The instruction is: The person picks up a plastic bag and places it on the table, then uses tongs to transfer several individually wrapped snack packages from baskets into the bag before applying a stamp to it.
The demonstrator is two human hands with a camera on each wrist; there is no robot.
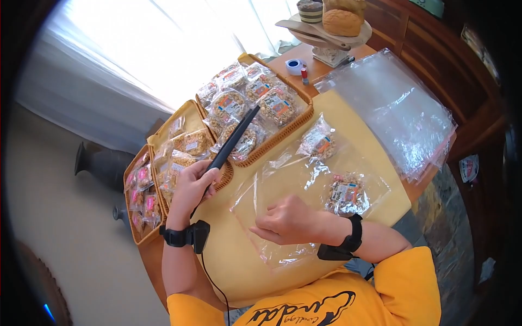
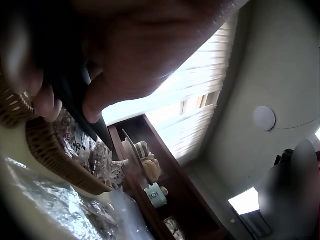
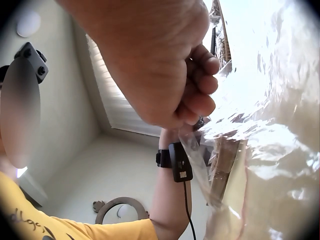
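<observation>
My left hand [image 1: 190,187] grips long black tongs [image 1: 235,140], which point up and away over the baskets of packets. In the left wrist view two narrow dark tips of the tongs [image 2: 75,102] lie close together past the thumb. On the yellow tabletop a large clear plastic bag [image 1: 288,187] is spread flat. My right hand [image 1: 291,220], fingers curled, pinches the near edge of that bag, which rises to the fingertips in the right wrist view. One wrapped snack packet [image 1: 347,193] lies within the bag's outline, and another packet [image 1: 318,138] lies at its far edge.
A large wicker basket [image 1: 277,140] of round wrapped snacks stands at the back, with two smaller baskets to its left. Flat clear bags [image 1: 394,108] are stacked at the right. Behind stand a tape roll [image 1: 294,67], a small red-capped bottle [image 1: 304,76] and a bread stand [image 1: 329,41].
</observation>
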